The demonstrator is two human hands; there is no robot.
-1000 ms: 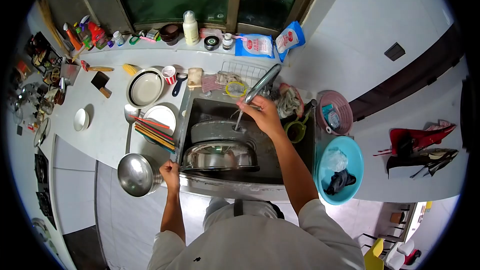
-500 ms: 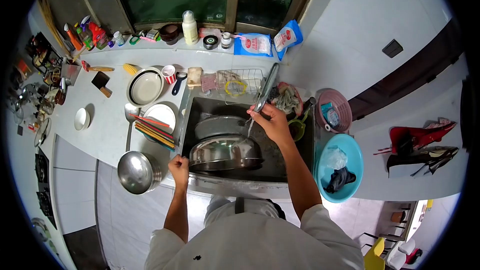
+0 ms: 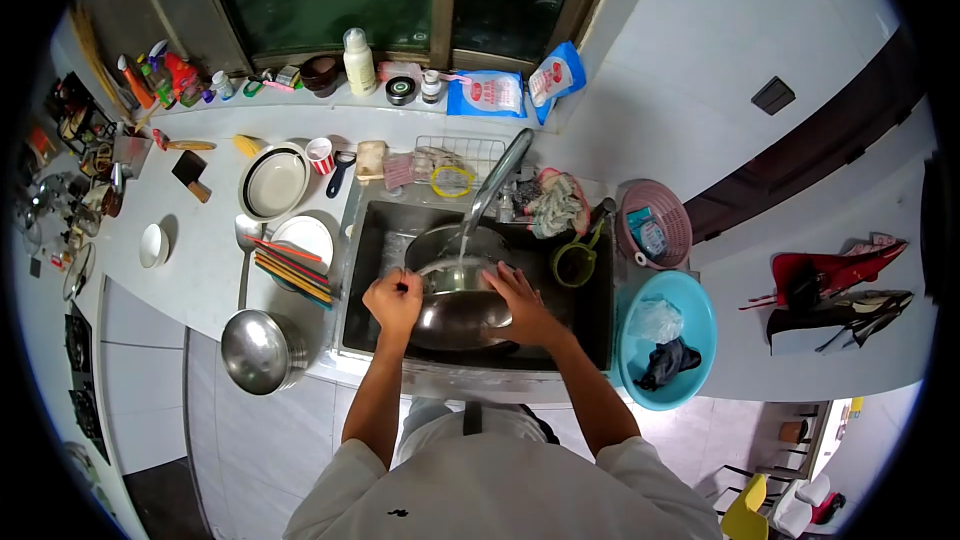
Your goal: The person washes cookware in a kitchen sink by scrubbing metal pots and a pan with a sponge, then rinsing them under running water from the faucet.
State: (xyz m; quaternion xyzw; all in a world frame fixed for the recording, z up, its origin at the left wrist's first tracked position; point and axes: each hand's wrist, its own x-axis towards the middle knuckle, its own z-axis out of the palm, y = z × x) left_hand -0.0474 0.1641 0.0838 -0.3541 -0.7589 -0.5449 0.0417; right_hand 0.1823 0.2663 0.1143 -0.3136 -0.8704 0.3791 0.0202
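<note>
A shiny steel pan (image 3: 455, 322) is tilted over the sink (image 3: 575, 310), under the stream from the curved faucet (image 3: 502, 172). My left hand (image 3: 395, 300) is closed in a fist at the pan's left side; the part it grips is hidden inside the fingers. On the right side of the pan rests my right hand (image 3: 522, 308), its fingers stretched out and spread against the metal near the rim. Water (image 3: 462, 245) runs down into the pan. Behind it in the sink sits another dark round pan (image 3: 425, 240), partly covered.
A green strainer-like vessel (image 3: 573, 265) stands at the sink's right. Left on the counter are chopsticks (image 3: 292, 272), a white plate (image 3: 318, 232), a bowl (image 3: 274, 182) and a steel basin (image 3: 255, 350). A blue tub (image 3: 630, 365) and pink basket (image 3: 680, 205) flank the right edge.
My right hand has left the faucet and come down onto the pan's right side. My left hand has moved right and up with the pan, which now sits under the running water.
</note>
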